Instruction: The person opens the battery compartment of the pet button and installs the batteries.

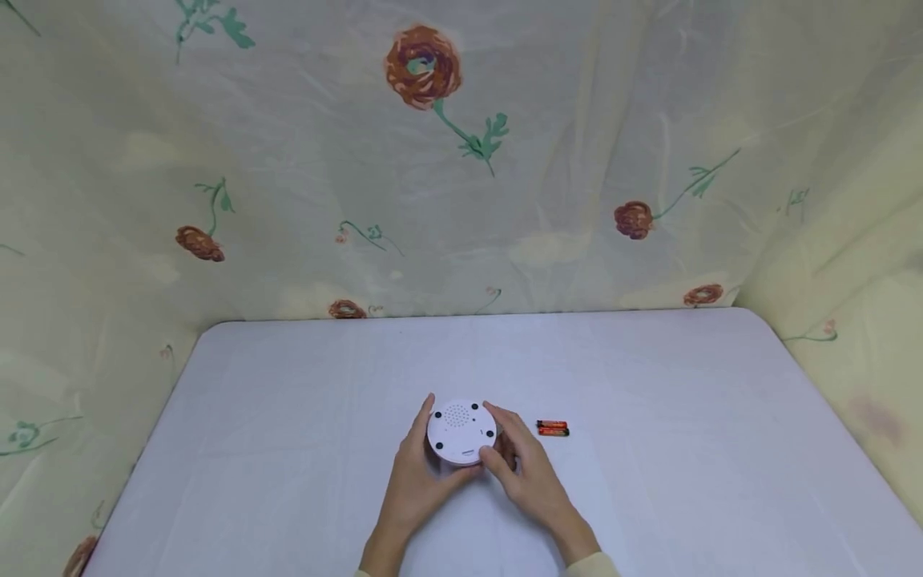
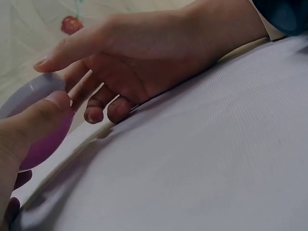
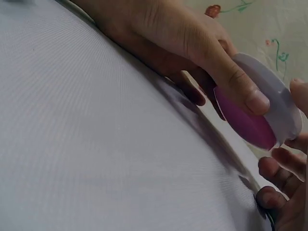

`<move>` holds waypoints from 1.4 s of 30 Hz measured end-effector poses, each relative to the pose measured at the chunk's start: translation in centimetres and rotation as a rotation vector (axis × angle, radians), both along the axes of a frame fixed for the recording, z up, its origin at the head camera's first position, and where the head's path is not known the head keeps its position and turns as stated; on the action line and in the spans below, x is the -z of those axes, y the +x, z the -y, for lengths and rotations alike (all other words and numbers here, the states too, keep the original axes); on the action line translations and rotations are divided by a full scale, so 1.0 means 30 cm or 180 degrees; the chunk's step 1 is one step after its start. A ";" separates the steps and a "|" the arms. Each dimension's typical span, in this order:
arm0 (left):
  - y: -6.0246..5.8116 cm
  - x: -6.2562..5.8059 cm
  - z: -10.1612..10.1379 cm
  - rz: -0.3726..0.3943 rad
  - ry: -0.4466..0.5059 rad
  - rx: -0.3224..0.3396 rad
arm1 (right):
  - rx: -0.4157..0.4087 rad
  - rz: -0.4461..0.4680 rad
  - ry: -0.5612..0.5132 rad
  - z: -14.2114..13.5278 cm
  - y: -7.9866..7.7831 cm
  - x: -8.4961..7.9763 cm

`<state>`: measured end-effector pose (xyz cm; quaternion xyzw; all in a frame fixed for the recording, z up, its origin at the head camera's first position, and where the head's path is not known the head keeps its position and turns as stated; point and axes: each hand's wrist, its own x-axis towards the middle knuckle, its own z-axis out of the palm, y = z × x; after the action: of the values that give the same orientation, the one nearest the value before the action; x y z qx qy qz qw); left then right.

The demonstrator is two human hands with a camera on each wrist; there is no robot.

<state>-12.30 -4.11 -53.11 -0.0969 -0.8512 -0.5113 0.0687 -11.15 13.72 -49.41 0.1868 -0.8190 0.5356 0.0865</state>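
Between both hands is a small round white device, tilted above the white table. Facing up is its flat side, with a cluster of small holes, several black round feet and a small slot near the front rim. Its lower side shows purple-pink in the left wrist view. My left hand grips the left side, thumb along the near edge and fingers at the far left rim. My right hand holds the right side, its thumb on the front right rim and a finger at the far right edge; other fingers curl beneath.
Two red-orange batteries lie side by side on the table, just right of the right hand. A pale cloth with printed flowers hangs behind the table and along its sides.
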 end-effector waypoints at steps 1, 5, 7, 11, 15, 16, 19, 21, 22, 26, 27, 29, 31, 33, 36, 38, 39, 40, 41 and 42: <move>0.000 0.000 -0.001 -0.0016 -0.0039 -0.0007 | 0.0026 -0.0027 -0.0016 0.005 0.003 -0.015; 0.003 -0.001 -0.010 -0.0110 -0.0397 -0.0080 | 0.0054 -0.0089 -0.0060 0.016 0.003 -0.024; 0.005 -0.001 -0.016 -0.0196 -0.0604 -0.0111 | 0.0074 -0.0112 -0.0026 0.020 0.001 -0.019; 0.008 0.001 -0.022 -0.0342 -0.0809 -0.0111 | 0.0104 -0.0082 0.0032 0.016 -0.006 0.027; 0.010 0.002 -0.021 -0.0418 -0.0841 -0.0116 | 0.0130 -0.0026 0.0215 0.000 -0.015 0.070; 0.010 0.001 -0.021 -0.0423 -0.0860 -0.0121 | 0.0150 -0.0042 0.0297 -0.004 -0.016 0.073; 0.005 -0.001 -0.020 -0.0445 -0.0912 -0.0113 | 0.0261 -0.0222 0.0616 -0.012 -0.020 0.069; 0.000 -0.003 -0.019 -0.0438 -0.0928 -0.0102 | 0.0305 -0.0386 0.0832 -0.014 -0.023 0.056; -0.001 -0.003 -0.019 -0.0436 -0.0937 -0.0102 | 0.0307 -0.0480 0.0953 -0.014 -0.024 0.048; -0.001 -0.002 -0.013 -0.0419 -0.0916 -0.0118 | 0.0199 -0.0795 0.1494 -0.008 -0.033 0.004; 0.001 -0.001 -0.012 -0.0417 -0.0911 -0.0125 | 0.0141 -0.0880 0.1636 -0.005 -0.036 -0.010; 0.003 -0.001 -0.013 -0.0419 -0.0905 -0.0137 | 0.0056 -0.1059 0.1920 -0.004 -0.039 -0.037; 0.004 -0.001 -0.015 -0.0413 -0.0899 -0.0149 | -0.0020 -0.1232 0.2217 -0.003 -0.042 -0.061; 0.004 -0.002 -0.018 -0.0398 -0.0889 -0.0156 | -0.0093 -0.1337 0.2482 -0.002 -0.044 -0.083; 0.005 -0.002 -0.016 -0.0356 -0.0854 -0.0166 | -0.0215 -0.1468 0.2801 0.007 -0.046 -0.108; 0.005 -0.003 -0.015 -0.0333 -0.0834 -0.0162 | -0.0294 -0.1538 0.2927 0.013 -0.047 -0.120; 0.005 -0.004 -0.015 -0.0324 -0.0822 -0.0163 | -0.0334 -0.1582 0.2972 0.016 -0.048 -0.125; 0.005 -0.004 -0.015 -0.0308 -0.0814 -0.0161 | -0.0377 -0.1630 0.3008 0.020 -0.048 -0.130; 0.006 -0.005 -0.015 -0.0293 -0.0812 -0.0161 | -0.0412 -0.1694 0.3061 0.023 -0.049 -0.134; 0.006 -0.005 -0.014 -0.0271 -0.0810 -0.0157 | -0.0444 -0.1756 0.3107 0.026 -0.049 -0.136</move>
<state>-12.11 -3.69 -52.95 -0.1055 -0.9076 -0.3927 0.1044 -12.63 12.94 -45.33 0.3919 -0.9045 0.0304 0.1654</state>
